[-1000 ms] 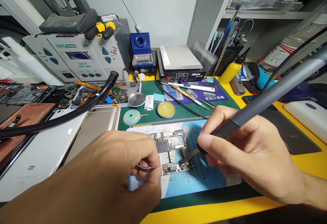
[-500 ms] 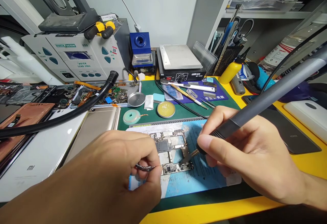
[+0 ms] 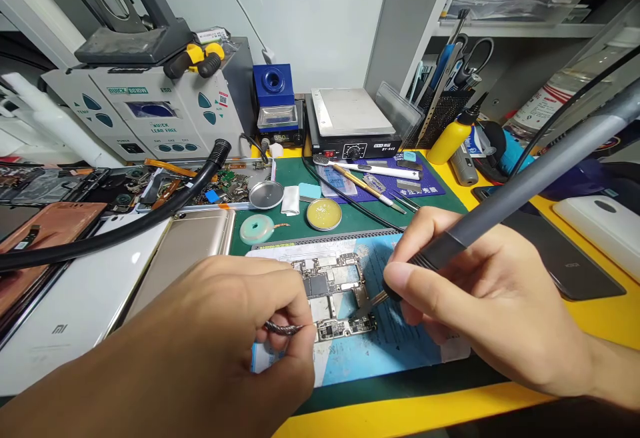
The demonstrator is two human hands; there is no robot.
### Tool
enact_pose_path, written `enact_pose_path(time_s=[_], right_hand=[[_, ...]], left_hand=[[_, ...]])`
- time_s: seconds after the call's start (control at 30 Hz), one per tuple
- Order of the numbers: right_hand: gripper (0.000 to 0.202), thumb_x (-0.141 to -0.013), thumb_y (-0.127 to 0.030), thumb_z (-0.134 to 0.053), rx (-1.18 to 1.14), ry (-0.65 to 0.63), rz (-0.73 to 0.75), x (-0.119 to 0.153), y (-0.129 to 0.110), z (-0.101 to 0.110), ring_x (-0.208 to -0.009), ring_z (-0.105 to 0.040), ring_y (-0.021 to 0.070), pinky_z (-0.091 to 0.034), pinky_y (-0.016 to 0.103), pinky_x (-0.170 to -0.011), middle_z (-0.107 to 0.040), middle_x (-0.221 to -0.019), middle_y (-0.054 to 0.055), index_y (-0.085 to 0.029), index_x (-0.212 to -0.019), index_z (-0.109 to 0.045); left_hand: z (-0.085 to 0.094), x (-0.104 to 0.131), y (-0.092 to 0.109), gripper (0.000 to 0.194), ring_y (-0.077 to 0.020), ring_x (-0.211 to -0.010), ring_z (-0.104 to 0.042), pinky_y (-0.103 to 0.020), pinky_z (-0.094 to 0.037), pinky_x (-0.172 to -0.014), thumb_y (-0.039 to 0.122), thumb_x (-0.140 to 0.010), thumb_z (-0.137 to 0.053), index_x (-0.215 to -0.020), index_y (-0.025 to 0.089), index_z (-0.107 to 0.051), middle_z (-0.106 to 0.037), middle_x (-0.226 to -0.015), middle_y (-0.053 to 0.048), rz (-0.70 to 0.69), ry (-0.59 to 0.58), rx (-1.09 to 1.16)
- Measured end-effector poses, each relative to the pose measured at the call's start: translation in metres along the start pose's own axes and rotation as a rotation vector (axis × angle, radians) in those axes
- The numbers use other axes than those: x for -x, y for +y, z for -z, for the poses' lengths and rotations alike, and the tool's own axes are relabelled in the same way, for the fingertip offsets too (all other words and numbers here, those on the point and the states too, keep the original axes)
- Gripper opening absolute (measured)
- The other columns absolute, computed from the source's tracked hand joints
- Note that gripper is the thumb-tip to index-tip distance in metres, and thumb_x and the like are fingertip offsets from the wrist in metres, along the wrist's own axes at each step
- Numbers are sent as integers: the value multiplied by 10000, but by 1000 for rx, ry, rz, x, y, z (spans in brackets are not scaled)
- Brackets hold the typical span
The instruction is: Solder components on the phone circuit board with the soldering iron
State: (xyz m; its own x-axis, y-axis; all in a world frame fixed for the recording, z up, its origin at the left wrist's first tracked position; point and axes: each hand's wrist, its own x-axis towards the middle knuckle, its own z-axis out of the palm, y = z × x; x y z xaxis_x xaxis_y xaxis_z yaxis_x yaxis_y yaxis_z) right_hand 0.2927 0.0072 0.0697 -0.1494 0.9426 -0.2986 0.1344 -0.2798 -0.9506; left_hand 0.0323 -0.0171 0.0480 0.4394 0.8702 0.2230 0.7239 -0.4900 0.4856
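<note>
Fingers of L hand (image 3: pixel 240 311) pinched on dark braided strand (image 3: pixel 281 328), just L of circuit board (image 3: pixel 317 285). R hand (image 3: pixel 480 305) holds grey soldering iron (image 3: pixel 445 248) pen-style, R of circuit board, tip angled down at its near strip. Circuit board lies flat on blue-white mat (image 3: pixel 345 373), btwn hands. Judgement re: technique: light pressure; steady R hand against mat; strand kept clear of tip; short dwell, since tiny parts nearby could prob. shift if overheated. Unclear: tip touching or just above, can't tell; circuit board's L edge & part of strand hidden by L hand; iron's rear end cut off by frame, up & R of circuit board. Beyond circuit board: yellow paste tin (image 3: pixel 324 214), fully visible. Farther, beyond & L: hot-air station (image 3: pixel 150 141), display unreadable.
</note>
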Motion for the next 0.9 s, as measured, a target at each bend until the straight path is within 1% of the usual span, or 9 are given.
enact_pose_path(time_s=[0.1, 0.23, 0.43, 0.5, 0.6, 0.77, 0.9], right_hand=[[515, -763, -443, -1246, -23, 12, -6, 0, 0, -1, -458, -501, 135, -335, 266, -429, -657, -573, -31, -297, -758, -753], [510, -741, -404, -1257, -48, 18, -22, 1, -1, -2, -469, -492, 128, -332, 254, -450, -619, -555, -41, -290, -747, -760], [516, -768, -439, -1256, -39, 12, -11, 1, 1, -1, -459, -505, 129, -336, 254, -430, -653, -571, -32, -293, -750, -761], [511, -787, -406, -1251, -67, -19, 12, -2, 4, 0, -448, -495, 121, -322, 242, -417, -618, -548, -48, -292, -751, -755], [481, -822, -321, -1226, -117, -103, 68, -7, 11, 3, -423, -480, 119, -310, 228, -387, -571, -517, -71, -293, -763, -749], [412, -854, -194, -1165, -170, -115, 108, -10, 20, 5, -419, -477, 106, -299, 203, -373, -599, -529, -77, -288, -786, -770], [361, -878, -144, -1126, -198, -136, 132, -11, 24, 6, -418, -487, 105, -312, 194, -368, -631, -544, -75, -294, -818, -803]], left_hand=[[-1, 0, 0, 365, -120, -580, -500, -320, -382, -603, 227, -1079, -475, -749, 289, -616, -607, -649, 99, 6, 2, -9], [-1, 1, 0, 343, -124, -584, -515, -329, -392, -608, 224, -1071, -502, -758, 288, -627, -619, -652, 92, 4, 1, -10], [2, 1, 0, 344, -113, -590, -526, -329, -393, -615, 215, -1070, -508, -757, 289, -631, -625, -657, 104, 10, -3, 13], [1, 2, 0, 342, -117, -594, -530, -340, -393, -615, 220, -1078, -517, -763, 288, -630, -633, -663, 98, 13, -4, 13], [0, 2, 1, 347, -122, -606, -529, -344, -395, -632, 214, -1086, -520, -762, 279, -627, -638, -667, 87, 22, -10, -9], [-2, 2, 3, 424, -124, -607, -511, -335, -397, -637, 261, -1137, -458, -747, 279, -621, -618, -657, 85, 52, -13, -35], [-2, 3, 3, 384, -122, -620, -530, -332, -404, -636, 229, -1108, -487, -750, 279, -616, -635, -668, 87, 52, -12, -24]])
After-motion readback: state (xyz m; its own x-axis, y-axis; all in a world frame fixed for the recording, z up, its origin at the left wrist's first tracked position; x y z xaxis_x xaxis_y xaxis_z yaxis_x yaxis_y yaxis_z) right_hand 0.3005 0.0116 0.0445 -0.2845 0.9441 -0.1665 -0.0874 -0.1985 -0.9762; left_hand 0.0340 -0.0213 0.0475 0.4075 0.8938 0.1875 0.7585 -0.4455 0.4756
